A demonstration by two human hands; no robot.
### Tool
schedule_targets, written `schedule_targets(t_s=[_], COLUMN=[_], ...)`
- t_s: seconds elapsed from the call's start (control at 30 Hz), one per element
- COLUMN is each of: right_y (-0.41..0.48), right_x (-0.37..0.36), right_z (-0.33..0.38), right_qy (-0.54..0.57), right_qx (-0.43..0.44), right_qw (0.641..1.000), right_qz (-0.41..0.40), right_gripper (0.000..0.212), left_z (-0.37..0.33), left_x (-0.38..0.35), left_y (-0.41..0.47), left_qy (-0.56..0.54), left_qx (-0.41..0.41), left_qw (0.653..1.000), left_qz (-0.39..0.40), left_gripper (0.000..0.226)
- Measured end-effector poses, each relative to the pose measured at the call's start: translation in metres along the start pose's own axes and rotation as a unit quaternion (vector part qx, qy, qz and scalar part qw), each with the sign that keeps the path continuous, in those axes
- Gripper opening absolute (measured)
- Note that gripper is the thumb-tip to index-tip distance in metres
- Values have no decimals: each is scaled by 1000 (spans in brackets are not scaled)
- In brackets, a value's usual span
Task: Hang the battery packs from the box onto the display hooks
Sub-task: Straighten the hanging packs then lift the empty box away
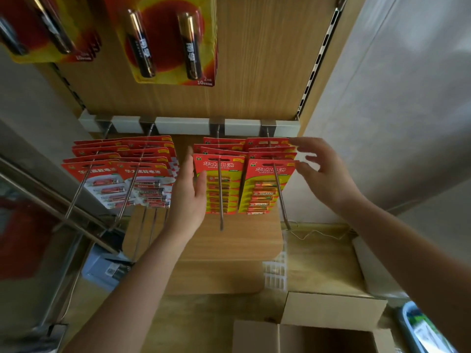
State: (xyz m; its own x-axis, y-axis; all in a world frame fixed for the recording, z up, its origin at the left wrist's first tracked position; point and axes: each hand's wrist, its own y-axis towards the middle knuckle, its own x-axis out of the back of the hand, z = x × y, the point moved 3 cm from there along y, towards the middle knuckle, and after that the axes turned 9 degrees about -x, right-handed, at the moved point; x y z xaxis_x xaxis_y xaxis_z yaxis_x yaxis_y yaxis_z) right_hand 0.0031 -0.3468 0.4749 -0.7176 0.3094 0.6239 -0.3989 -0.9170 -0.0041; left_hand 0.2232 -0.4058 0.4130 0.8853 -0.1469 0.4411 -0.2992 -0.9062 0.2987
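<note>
You have one view only, worn on the head. It faces the wooden display panel [254, 72] closely, tilted downward.

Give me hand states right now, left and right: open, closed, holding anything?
Left hand: open, holding nothing, fingers beside the left edge of the hanging red battery packs.
Right hand: open, fingers spread, holding nothing, by the rightmost battery packs.

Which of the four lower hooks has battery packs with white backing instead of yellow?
The two leftmost hooks: their packs show white under the batteries; the two right stacks are yellow.
</note>
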Motion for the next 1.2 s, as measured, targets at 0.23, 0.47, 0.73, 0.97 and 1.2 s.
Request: schedule_targets(t_s=[0.23,0.47,0.73,0.97,1.2], right_y=[22,35,36,48,53], right_x=[-23,-45,-47,-40,-43], right_z=[60,75,77,76,87], right_qy=[-226,-366,-296,-362,-427], right_qx=[165,188,207,172,162], right_qw=[960,911,932,916,889], right_qz=[30,45,40,35,40], right_gripper=[23,18,17,25,20], left_z=[-12,-10,-6,-4,-2], left_x=[11,14,14,14,13], left_y=[16,14,18,19,21], left_qy=[12,-14,-33,-25,-30], left_qx=[-8,13,6,0,-7], left_qw=[999,999,999,1000,999], left_qz=[-38,-32,-33,-15,-20], left_gripper=[48,49,42,43,42])
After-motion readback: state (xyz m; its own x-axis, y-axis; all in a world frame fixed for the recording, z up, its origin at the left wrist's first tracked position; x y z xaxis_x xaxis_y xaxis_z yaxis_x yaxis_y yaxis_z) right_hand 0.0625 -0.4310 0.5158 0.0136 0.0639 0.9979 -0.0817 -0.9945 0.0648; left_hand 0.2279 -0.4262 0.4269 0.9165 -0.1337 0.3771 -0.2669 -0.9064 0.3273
